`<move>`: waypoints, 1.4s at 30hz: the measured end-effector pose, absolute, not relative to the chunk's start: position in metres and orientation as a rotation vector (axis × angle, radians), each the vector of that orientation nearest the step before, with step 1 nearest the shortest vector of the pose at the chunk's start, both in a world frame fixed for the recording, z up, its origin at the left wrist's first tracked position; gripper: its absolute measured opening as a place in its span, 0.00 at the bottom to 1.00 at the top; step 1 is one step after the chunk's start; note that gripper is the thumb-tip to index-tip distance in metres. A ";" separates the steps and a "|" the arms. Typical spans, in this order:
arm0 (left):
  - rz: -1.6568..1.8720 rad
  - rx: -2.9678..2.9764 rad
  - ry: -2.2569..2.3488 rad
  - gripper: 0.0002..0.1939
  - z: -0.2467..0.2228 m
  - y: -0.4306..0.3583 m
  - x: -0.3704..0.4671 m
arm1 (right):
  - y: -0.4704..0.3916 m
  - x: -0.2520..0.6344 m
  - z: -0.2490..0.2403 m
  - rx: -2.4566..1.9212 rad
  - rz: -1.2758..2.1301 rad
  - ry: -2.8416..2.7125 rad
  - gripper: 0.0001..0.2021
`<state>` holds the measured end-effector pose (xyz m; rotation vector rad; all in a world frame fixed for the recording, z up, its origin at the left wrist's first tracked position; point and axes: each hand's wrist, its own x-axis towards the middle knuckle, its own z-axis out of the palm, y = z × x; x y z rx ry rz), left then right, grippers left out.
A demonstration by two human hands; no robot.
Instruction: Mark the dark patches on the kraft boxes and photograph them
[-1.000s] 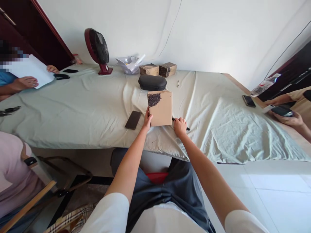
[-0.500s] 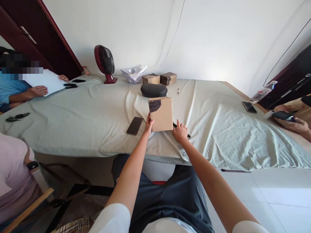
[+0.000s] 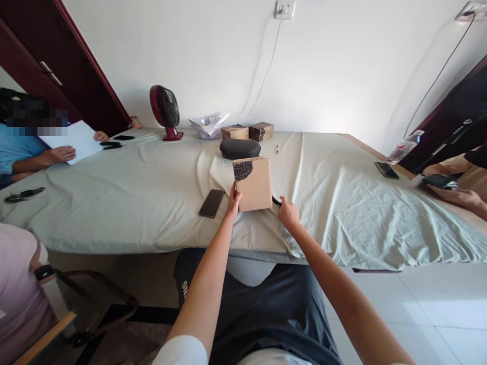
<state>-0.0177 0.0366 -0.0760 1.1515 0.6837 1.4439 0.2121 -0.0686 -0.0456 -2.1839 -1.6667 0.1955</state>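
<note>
A square cardboard box (image 3: 254, 190) with a dark scribbled patch at its upper left corner stands tilted up over the cloth-covered table. My left hand (image 3: 234, 201) grips its lower left edge, thumb on the front face. Just right of the box, my right hand (image 3: 289, 213) is closed around a thin black object (image 3: 276, 201), whose tip points at the box's right edge; most of that object is hidden by the hand. A dark phone (image 3: 212, 203) lies left of my left hand. Behind the box sits a black oval case (image 3: 240, 149).
Two small boxes (image 3: 235, 132) (image 3: 261, 131), a plastic bag (image 3: 208, 126) and a red fan (image 3: 166, 112) line the table's back. A bottle (image 3: 405, 147) and another phone (image 3: 387, 170) are at right. People sit at both sides.
My right hand has closed round the black object, which lay under it on the cloth, and moved slightly right. The camera view has tilted up a little. The box remains in my left hand.
</note>
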 end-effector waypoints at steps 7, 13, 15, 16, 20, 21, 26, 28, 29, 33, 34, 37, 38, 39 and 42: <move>1.448 1.163 0.720 0.49 -0.078 0.035 -0.021 | -0.069 0.226 -0.048 -1.981 0.513 -1.358 0.17; 1.436 1.199 0.674 0.51 -0.081 0.037 -0.022 | -0.075 0.240 -0.048 -1.645 0.958 -0.981 0.09; 1.427 1.204 0.667 0.52 -0.082 0.038 -0.023 | -0.079 0.246 -0.045 -1.530 1.075 -0.897 0.10; 1.423 1.204 0.666 0.52 -0.083 0.038 -0.023 | -0.080 0.248 -0.044 -1.475 1.128 -0.859 0.11; 1.406 1.202 0.666 0.52 -0.084 0.038 -0.025 | -0.085 0.257 -0.047 -1.136 1.384 -0.608 0.19; 1.403 1.200 0.665 0.52 -0.084 0.038 -0.025 | -0.086 0.258 -0.049 -1.053 1.428 -0.547 0.21; 1.404 1.197 0.655 0.52 -0.086 0.037 -0.024 | -0.089 0.253 -0.051 -0.848 1.419 -0.488 0.20; 1.409 1.196 0.659 0.52 -0.087 0.036 -0.023 | -0.090 0.250 -0.044 -0.779 1.384 -0.512 0.23; 1.413 1.198 0.668 0.51 -0.087 0.036 -0.024 | -0.090 0.248 -0.040 -0.758 1.363 -0.533 0.24; 1.383 1.251 0.731 0.45 -0.086 0.045 -0.028 | -0.082 0.242 -0.019 -0.765 1.270 -0.674 0.24; 1.362 1.267 0.743 0.44 -0.085 0.049 -0.029 | -0.078 0.241 -0.014 -0.768 1.257 -0.707 0.24; 1.318 1.289 0.748 0.41 -0.082 0.063 -0.027 | -0.061 0.232 -0.003 -0.749 1.240 -0.804 0.25; 1.320 1.293 0.746 0.41 -0.081 0.067 -0.025 | -0.055 0.228 0.000 -0.741 1.224 -0.831 0.25; 1.329 1.295 0.743 0.41 -0.081 0.070 -0.022 | -0.049 0.223 0.002 -0.737 1.187 -0.848 0.24; 1.380 1.302 0.729 0.44 -0.085 0.072 -0.012 | -0.036 0.205 0.011 -0.767 0.939 -0.879 0.15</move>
